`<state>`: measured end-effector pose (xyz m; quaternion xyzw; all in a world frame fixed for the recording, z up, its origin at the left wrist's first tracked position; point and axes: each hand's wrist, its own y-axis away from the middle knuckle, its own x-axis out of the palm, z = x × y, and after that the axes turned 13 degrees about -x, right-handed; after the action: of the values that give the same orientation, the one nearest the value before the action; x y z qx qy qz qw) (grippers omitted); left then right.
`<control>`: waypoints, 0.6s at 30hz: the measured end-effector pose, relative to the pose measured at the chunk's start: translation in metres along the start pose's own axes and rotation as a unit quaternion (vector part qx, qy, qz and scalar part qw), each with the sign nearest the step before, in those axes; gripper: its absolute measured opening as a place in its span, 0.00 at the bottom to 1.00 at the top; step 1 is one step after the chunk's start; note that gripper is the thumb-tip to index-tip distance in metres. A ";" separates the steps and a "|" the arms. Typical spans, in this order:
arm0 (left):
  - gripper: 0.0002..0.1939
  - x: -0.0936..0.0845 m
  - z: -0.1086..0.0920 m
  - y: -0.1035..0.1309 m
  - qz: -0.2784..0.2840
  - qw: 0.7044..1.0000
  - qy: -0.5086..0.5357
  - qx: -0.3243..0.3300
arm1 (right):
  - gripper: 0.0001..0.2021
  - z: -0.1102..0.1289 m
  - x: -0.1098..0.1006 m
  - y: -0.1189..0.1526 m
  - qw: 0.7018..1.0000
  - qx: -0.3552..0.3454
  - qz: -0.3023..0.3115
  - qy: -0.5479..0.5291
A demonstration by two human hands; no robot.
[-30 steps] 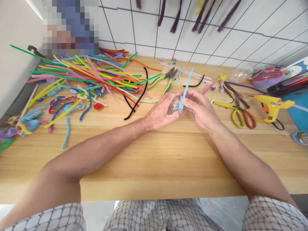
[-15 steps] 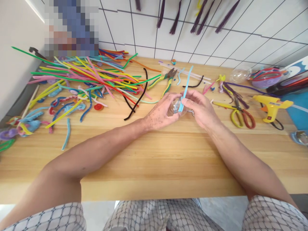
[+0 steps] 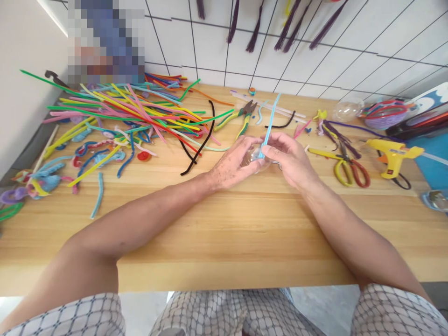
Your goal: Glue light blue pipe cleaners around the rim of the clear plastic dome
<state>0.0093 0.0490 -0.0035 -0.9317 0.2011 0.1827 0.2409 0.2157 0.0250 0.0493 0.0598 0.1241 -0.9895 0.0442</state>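
My left hand (image 3: 233, 164) is closed around a clear plastic ball (image 3: 249, 157), holding it above the wooden table (image 3: 224, 233). In my right hand (image 3: 292, 156) a light blue pipe cleaner (image 3: 271, 119) is pinched between thumb and fingers. Its lower end lies against the ball, and the long free end points up and away from me. Fingers partly hide the ball and the spot where the two meet. Just beyond my hands lie yellow-green pliers (image 3: 245, 114) and a bent black pipe cleaner (image 3: 284, 124).
A heap of coloured pipe cleaners (image 3: 133, 109) spreads over the back left, with twisted pieces (image 3: 101, 151) in front. To the right are scissors (image 3: 352, 170), a yellow glue gun (image 3: 394, 154) and another clear ball (image 3: 346, 110). Dark tassels (image 3: 255, 35) hang on the tiled wall.
The lower part of the light blue pipe cleaner has shifted slightly left against the ball, with my right fingers following. My left hand has hardly moved.
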 end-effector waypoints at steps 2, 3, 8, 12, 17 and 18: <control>0.25 0.000 0.001 0.000 -0.002 1.000 0.000 0.004 | 0.22 -0.001 0.000 0.001 1.000 -0.006 0.003 0.001; 0.25 0.000 0.002 0.000 -0.002 1.000 0.000 0.005 | 0.22 -0.001 0.000 0.001 1.000 -0.008 0.005 0.002; 0.23 0.000 0.000 0.000 -0.005 1.000 0.003 0.012 | 0.22 -0.003 0.001 0.000 1.000 -0.014 0.002 0.003; 0.24 -0.002 -0.001 -0.002 -0.005 1.000 -0.006 0.016 | 0.22 -0.006 0.001 -0.002 1.000 -0.027 -0.005 0.013; 0.22 -0.001 0.002 -0.004 -0.010 1.000 -0.007 0.025 | 0.21 -0.006 0.004 -0.002 0.999 -0.036 -0.011 0.007; 0.21 0.000 0.002 -0.004 -0.011 1.000 -0.007 0.025 | 0.21 -0.004 0.005 -0.002 0.999 -0.032 -0.013 0.001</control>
<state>0.0102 0.0536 -0.0037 -0.9263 0.1941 0.1813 0.2671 0.2113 0.0275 0.0449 0.0574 0.1562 -0.9855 0.0332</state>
